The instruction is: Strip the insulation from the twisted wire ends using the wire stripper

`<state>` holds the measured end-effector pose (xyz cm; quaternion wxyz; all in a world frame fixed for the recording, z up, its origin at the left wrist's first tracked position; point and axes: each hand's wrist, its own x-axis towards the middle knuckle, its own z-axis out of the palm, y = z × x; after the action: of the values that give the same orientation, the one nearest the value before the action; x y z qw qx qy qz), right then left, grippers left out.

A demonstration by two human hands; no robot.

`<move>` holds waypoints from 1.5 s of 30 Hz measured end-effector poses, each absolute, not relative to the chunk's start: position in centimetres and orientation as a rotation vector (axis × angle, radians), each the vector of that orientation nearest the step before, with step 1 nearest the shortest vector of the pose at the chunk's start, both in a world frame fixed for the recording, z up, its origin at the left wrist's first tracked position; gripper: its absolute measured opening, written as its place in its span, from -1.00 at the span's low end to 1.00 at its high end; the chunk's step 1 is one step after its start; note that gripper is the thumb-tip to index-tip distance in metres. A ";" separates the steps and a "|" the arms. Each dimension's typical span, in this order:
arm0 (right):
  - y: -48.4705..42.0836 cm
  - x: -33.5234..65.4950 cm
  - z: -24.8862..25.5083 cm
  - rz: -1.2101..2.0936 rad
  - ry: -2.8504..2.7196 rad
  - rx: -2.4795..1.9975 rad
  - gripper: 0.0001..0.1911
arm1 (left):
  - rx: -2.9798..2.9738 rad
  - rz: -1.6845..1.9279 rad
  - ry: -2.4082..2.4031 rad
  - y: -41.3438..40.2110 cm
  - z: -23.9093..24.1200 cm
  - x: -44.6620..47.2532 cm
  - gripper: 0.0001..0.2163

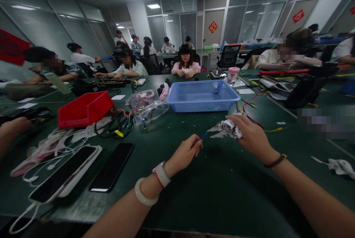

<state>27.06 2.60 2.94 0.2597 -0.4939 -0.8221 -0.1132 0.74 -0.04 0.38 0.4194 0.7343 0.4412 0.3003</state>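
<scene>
My left hand (185,153) is closed in a pinch on the end of a thin blue wire (204,136), just above the dark green table (216,186). My right hand (249,136) is closed around a crumpled white tissue (225,129) that wraps the wire's other end. The two hands are a short span apart, the wire stretched between them. I wear a watch and a pale bangle on the left wrist and a dark bracelet on the right.
A blue plastic basket (202,96) stands behind my hands. To its left are a clear bag of wires (145,107), a red bin (84,109), loose cables, two phones (112,166) and white earphones. Another crumpled tissue (340,165) lies at right. Several people sit around the tables.
</scene>
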 end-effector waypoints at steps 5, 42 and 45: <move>2.6 26.4 2.3 -0.469 -2.232 -1.258 -0.35 | 1.900 0.709 1.096 -0.1 0.5 0.6 -0.70; 2.8 26.1 1.8 -0.972 -2.345 -1.259 -0.62 | 2.044 0.625 1.082 0.1 0.9 0.5 -0.80; 2.8 26.2 1.1 -1.056 -2.202 -1.183 -0.63 | 2.062 0.599 1.092 0.1 0.9 0.5 -0.79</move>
<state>26.17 2.78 1.05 0.2124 -0.4259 -0.7931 -0.3801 0.46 0.11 0.92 0.3582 0.7992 0.4232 0.2321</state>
